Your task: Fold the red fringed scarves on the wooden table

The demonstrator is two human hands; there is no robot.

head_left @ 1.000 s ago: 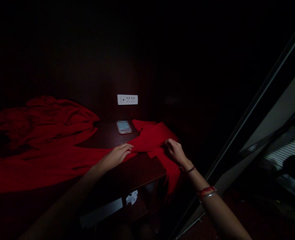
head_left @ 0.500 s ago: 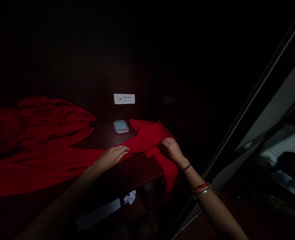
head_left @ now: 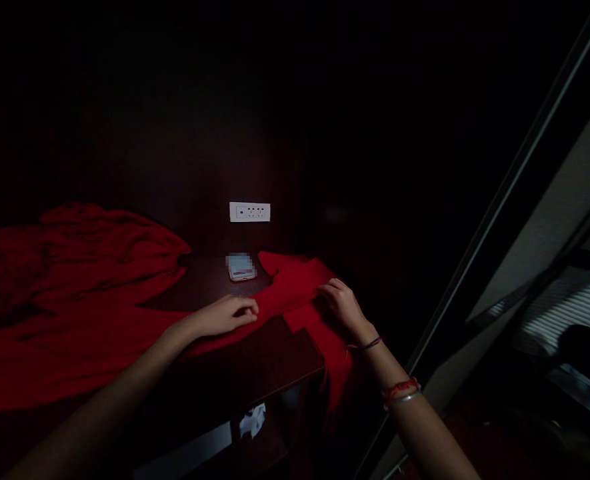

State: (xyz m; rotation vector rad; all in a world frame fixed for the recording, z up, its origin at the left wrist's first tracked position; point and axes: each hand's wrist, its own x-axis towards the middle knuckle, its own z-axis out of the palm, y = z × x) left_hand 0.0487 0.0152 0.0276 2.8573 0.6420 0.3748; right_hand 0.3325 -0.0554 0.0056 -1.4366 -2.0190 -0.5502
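Observation:
A red garment (head_left: 279, 297) lies spread across the dark table, a long strip of it running between my hands. My left hand (head_left: 229, 315) rests on this strip with its fingers curled in and closed on the fabric. Farther right, my right hand (head_left: 343, 303) has its fingertips pinched on the edge of the cloth. Part of the garment hangs over the table's right end. To the left, the red fabric is wide and bunched in folds. What lies under my fingers is hidden.
Behind the cloth, a phone (head_left: 241, 268) with a blurred screen lies on the dark table (head_left: 279, 357). A white socket panel (head_left: 249, 212) is on the wall. Crumpled white paper (head_left: 253, 420) sits below the tabletop. A pale-edged upright frame (head_left: 499, 193) slants up at the right.
My left hand's fingers have curled in more over the fabric, and the strip beneath lies straighter. My right hand stays at the cloth's edge. The whole view has shifted slightly.

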